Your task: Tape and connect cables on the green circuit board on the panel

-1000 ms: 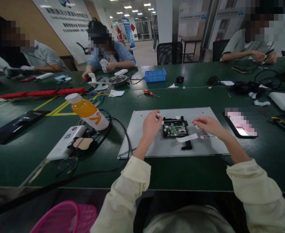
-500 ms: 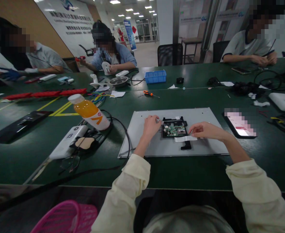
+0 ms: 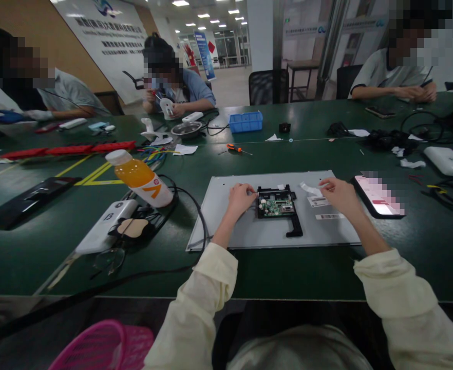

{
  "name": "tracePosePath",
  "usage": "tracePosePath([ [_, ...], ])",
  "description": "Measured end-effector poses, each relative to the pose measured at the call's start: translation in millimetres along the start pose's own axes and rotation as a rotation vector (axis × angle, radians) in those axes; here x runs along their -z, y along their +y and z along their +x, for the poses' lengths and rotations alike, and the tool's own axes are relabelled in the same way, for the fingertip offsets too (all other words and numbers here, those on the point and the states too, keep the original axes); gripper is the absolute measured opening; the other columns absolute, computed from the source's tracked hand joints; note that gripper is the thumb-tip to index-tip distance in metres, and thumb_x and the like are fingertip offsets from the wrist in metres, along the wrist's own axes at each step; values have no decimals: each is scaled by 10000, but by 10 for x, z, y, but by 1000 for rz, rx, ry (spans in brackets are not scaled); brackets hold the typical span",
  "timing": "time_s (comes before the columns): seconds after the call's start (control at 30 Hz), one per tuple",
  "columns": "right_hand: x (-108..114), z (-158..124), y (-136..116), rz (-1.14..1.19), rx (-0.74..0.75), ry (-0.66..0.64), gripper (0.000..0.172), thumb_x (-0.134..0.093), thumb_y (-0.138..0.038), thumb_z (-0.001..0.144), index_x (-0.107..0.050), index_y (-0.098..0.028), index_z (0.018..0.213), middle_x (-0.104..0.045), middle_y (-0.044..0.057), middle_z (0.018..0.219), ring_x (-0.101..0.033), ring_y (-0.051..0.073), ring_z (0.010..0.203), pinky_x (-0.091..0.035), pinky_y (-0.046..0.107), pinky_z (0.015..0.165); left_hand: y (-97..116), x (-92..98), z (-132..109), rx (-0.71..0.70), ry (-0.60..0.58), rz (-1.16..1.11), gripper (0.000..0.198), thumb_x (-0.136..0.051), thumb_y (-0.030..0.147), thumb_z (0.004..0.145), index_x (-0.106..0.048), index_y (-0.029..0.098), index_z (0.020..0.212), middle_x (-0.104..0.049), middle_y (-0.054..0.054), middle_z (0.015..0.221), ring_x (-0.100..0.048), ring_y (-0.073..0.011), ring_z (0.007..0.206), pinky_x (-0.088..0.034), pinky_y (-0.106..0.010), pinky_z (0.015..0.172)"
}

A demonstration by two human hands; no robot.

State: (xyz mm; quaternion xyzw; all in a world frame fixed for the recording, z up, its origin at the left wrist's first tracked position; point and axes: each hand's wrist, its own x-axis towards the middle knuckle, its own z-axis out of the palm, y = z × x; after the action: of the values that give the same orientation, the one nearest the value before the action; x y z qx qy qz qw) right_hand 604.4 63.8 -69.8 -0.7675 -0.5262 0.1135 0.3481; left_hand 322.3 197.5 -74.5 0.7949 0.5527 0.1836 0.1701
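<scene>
My right hand (image 3: 336, 191) is closed in a pinch on one end of a white strip (image 3: 309, 189), which stretches left above the pale panel. My left hand (image 3: 242, 198) has its fingers pressed together at the upper left corner of a black bracket (image 3: 296, 226); whatever is between the fingertips is hidden. Inside the bracket sits a green circuit board (image 3: 276, 206). Beneath both hands lies the flat pale grey panel (image 3: 234, 231), with a barcode label (image 3: 329, 216) right of the bracket.
A phone (image 3: 378, 195) lies right of the panel. On the left are an orange drink bottle (image 3: 144, 180), a white power bank (image 3: 105, 226), glasses (image 3: 111, 259) and black cables. An orange screwdriver (image 3: 239, 149) and a blue basket (image 3: 245, 122) are farther back. Several people sit around the table.
My right hand has lifted the white strip off the bracket's lower right and carried it up and to the right, uncovering labels on the panel. My left hand stays by the bracket's corner.
</scene>
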Motion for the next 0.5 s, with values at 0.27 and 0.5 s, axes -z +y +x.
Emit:
tracePosePath([
  [0.27, -3, -52, 42, -363, 14, 62, 280, -508, -297, 829, -665, -172, 1024, -565, 164, 1090, -598, 288, 908, -458, 402, 762, 41, 23, -6, 25, -31, -9, 211, -617, 381, 776, -700, 219, 883, -615, -69, 1001, -519, -239, 1078, -391, -378, 961],
  [0.5, -159, 70, -355, -187, 452, -30, 314, -513, -295, 851, -654, -203, 1116, -586, 131, 1139, -510, 296, 1112, -401, 447, 971, 31, 20, 23, -30, 24, -65, 155, -599, 312, 791, -688, 189, 823, -653, -62, 934, -573, -206, 954, -423, -345, 909],
])
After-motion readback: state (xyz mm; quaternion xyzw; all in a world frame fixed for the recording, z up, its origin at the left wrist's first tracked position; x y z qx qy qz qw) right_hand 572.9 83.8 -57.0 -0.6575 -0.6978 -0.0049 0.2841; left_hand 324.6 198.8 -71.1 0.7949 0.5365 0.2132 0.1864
